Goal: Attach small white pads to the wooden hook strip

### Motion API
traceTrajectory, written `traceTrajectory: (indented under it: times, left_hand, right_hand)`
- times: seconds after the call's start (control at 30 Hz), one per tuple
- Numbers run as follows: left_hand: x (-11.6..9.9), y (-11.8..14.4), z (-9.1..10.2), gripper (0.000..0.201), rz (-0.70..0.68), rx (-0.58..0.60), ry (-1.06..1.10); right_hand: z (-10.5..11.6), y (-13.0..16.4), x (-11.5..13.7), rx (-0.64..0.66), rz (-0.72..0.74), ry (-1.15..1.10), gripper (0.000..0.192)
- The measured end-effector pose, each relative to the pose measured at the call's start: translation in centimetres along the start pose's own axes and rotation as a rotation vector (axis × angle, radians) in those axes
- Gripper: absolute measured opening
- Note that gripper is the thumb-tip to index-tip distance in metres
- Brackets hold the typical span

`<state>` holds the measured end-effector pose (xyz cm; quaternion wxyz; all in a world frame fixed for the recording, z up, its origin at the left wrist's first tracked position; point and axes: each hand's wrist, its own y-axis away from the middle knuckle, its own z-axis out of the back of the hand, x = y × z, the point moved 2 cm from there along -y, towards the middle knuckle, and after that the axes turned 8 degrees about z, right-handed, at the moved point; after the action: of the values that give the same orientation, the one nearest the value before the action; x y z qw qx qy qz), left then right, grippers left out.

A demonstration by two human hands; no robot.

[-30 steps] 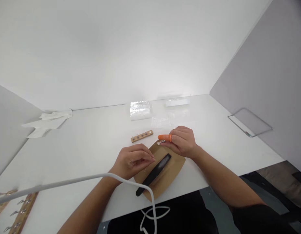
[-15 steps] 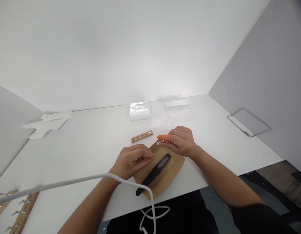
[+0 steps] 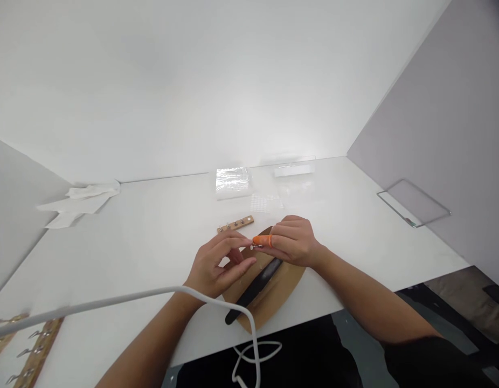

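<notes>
Right hand (image 3: 292,242), orange finger cot (image 3: 263,240) on index finger, pinches a small metal hook (image 3: 256,247) at the fingertip. Left hand (image 3: 217,264) at 9 o'clock of it, fingers spread loose, fingertips just beside the hook; contact cannot be told. Both hands over brown card (image 3: 274,293) bearing a black strip (image 3: 253,291). Wooden hook rack (image 3: 235,224) at 12 o'clock of left hand. White cable (image 3: 124,299) crosses left forearm.

Both forearms bare here, an orange rubber cot (image 3: 262,240) capping one finger of the right hand (image 3: 292,242), dark sleeve (image 3: 439,361) at that elbow.
</notes>
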<state>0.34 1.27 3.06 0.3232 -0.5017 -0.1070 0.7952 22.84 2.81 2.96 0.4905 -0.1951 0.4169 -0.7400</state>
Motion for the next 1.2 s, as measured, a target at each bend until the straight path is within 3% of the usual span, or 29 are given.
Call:
traceTrajectory:
  times: [0.4, 0.6, 0.93, 1.2]
  left_hand:
    - [0.1, 0.0, -0.3, 0.019, 0.008, -0.128, 0.02]
    - [-0.2, -0.1, -0.2, 0.012, 0.028, -0.147, -0.063]
    - [0.5, 0.4, -0.8, 0.025, -0.117, -0.163, -0.198]
    - [0.7, 0.4, -0.7, 0.021, -0.133, -0.138, -0.28]
  right_hand:
    - [-0.7, 0.3, 0.7, 0.036, -0.044, -0.004, 0.031]
    - [-1.1, 0.7, 0.7, 0.033, -0.113, -0.062, 0.014]
    - [-1.4, 0.3, 0.7, 0.073, -0.165, -0.083, 0.018]
    - [-1.6, 0.6, 0.5, 0.158, -0.347, -0.445, 0.023]
